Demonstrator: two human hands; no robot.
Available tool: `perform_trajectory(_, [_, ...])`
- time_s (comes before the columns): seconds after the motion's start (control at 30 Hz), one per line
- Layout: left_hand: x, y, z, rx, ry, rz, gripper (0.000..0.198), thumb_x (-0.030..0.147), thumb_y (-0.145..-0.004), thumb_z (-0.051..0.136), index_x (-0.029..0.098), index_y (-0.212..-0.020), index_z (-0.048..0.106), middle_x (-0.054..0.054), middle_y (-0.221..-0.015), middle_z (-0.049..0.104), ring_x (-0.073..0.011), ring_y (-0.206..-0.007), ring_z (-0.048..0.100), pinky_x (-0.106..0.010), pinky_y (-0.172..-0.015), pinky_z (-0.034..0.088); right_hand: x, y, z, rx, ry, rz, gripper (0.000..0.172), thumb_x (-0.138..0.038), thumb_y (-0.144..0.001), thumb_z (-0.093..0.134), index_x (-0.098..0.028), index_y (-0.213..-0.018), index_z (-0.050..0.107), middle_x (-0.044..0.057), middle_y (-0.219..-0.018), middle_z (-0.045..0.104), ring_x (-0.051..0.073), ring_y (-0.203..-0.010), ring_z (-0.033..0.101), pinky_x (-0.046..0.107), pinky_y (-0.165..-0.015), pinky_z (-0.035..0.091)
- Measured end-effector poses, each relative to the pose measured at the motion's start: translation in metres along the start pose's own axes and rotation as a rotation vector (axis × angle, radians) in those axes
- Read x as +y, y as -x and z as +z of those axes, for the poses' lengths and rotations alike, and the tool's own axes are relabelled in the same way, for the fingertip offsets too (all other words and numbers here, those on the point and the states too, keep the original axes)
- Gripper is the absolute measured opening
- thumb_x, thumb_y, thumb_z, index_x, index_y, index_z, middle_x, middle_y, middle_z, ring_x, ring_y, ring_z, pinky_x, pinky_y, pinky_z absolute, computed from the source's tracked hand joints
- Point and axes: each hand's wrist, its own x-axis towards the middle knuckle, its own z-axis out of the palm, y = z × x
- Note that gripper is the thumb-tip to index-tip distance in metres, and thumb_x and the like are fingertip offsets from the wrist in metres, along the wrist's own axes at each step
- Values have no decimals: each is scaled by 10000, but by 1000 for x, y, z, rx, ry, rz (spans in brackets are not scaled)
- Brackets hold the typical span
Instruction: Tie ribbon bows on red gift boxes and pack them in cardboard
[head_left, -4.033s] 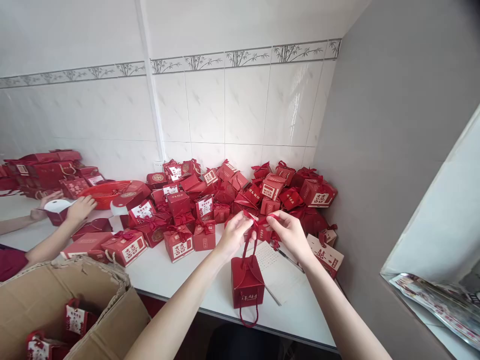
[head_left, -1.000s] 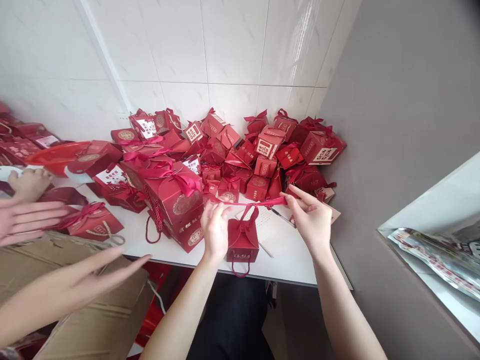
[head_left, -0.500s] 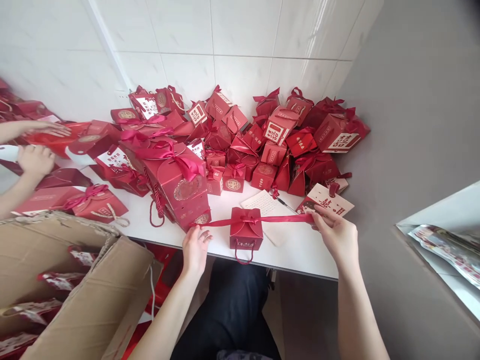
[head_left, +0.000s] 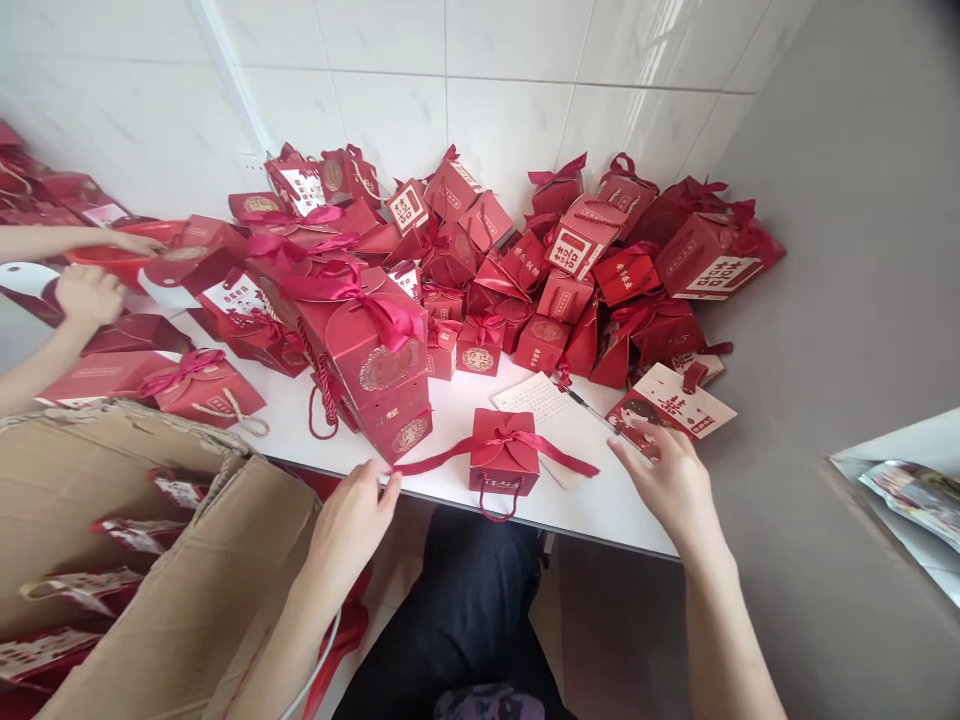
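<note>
A small red gift box (head_left: 504, 465) stands near the table's front edge, its twisted cord handle hanging over the front. Tied in a knot on its lid is a dark red ribbon (head_left: 442, 458), its two tails spread sideways. My left hand (head_left: 352, 515) has its thumb and finger at the tip of the left tail, which sags slightly. To the right, my right hand (head_left: 667, 490) has its fingers apart, a short way from the loose right tail. Behind the box lie a sheet of written paper (head_left: 536, 398) and a pen (head_left: 589, 405). A printed card (head_left: 679, 403) lies beyond my right fingers.
Many red gift boxes (head_left: 562, 298) are heaped along the tiled wall. A stack of larger boxes (head_left: 375, 350) stands left. An open cardboard carton (head_left: 202, 540) holds red bags at lower left. Another person's hands (head_left: 90, 295) work at far left. A grey panel (head_left: 795, 330) bounds the right.
My right hand has let go of the ribbon's right tail, which has dropped. The ribbon, pulled taut before, now hangs slack. My left hand has moved slightly left and down; the view has shifted.
</note>
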Motion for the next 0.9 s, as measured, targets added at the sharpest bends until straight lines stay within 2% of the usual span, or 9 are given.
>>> perform_trajectory(0.1, [29, -16, 12, -249, 27, 255, 184, 287, -631, 686, 236, -801, 637, -33, -860, 610, -228, -874, 558, -268, -768, 395, -31, -8, 18, -356, -258, -133, 439, -558, -807, 416, -176, -897, 613, 86, -960, 623, 202, -845, 584, 300, -719, 451])
perform_trajectory(0.17, [39, -30, 25, -447, 6, 296, 222, 343, -681, 648, 245, -879, 633, -32, -985, 611, -224, -948, 548, -269, -811, 379, -44, -11, 33, -536, -342, -139, 438, -560, -821, 399, -167, -782, 588, 49, -806, 629, 176, -762, 580, 275, -673, 439])
perform_trajectory(0.23, [40, -45, 37, -609, -54, 267, 216, 409, -718, 603, 233, -842, 622, -24, -915, 625, -212, -866, 567, -267, -745, 388, -49, -12, 45, -608, -371, -90, 431, -580, -799, 432, -172, -699, 526, -3, -609, 575, 135, -569, 534, 250, -552, 403])
perform_trajectory(0.3, [35, -57, 46, -754, -73, 225, 253, 454, -739, 566, 203, -724, 594, -7, -727, 604, -184, -698, 558, -256, -640, 381, -48, -11, 52, -683, -429, -7, 426, -598, -777, 460, -189, -658, 459, -62, -443, 462, 95, -386, 410, 224, -432, 313])
perform_trajectory(0.4, [25, -65, 51, -913, 67, 184, 302, 459, -756, 549, 175, -653, 565, 8, -611, 545, -144, -597, 513, -239, -587, 364, -47, -8, 56, -791, -595, 92, 447, -628, -724, 509, -201, -632, 412, -105, -370, 361, 60, -300, 258, 208, -369, 191])
perform_trajectory(0.57, [9, -56, 49, -984, 413, 96, 342, 456, -731, 592, 158, -581, 522, -11, -592, 551, -133, -579, 528, -242, -582, 372, -44, 0, 61, -834, -805, 138, 491, -617, -594, 647, -165, -622, 457, -63, -473, 470, 36, -368, 295, 191, -387, 156])
perform_trajectory(0.7, [-8, -46, 43, -1091, 508, 12, 415, 480, -723, 589, 158, -513, 432, -32, -566, 563, -162, -557, 567, -280, -587, 391, -36, 10, 64, -954, -791, 139, 463, -591, -634, 641, -164, -612, 464, -80, -394, 390, 56, -377, 363, 186, -391, 166])
perform_trajectory(0.8, [-18, -46, 42, -1008, 478, 22, 429, 492, -721, 584, 150, -513, 431, -6, -517, 517, -134, -502, 532, -256, -535, 363, -29, 14, 63, -1008, -681, 162, 486, -623, -633, 619, -169, -577, 455, -74, -386, 372, 56, -350, 333, 190, -361, 128])
perform_trajectory(0.9, [-22, -52, 46, -917, 445, 58, 435, 496, -728, 560, 148, -502, 433, 19, -474, 456, -100, -463, 462, -233, -491, 313, -26, 10, 62, -1007, -700, 106, 498, -623, -645, 606, -163, -539, 451, -53, -438, 414, 35, -357, 255, 198, -365, 132])
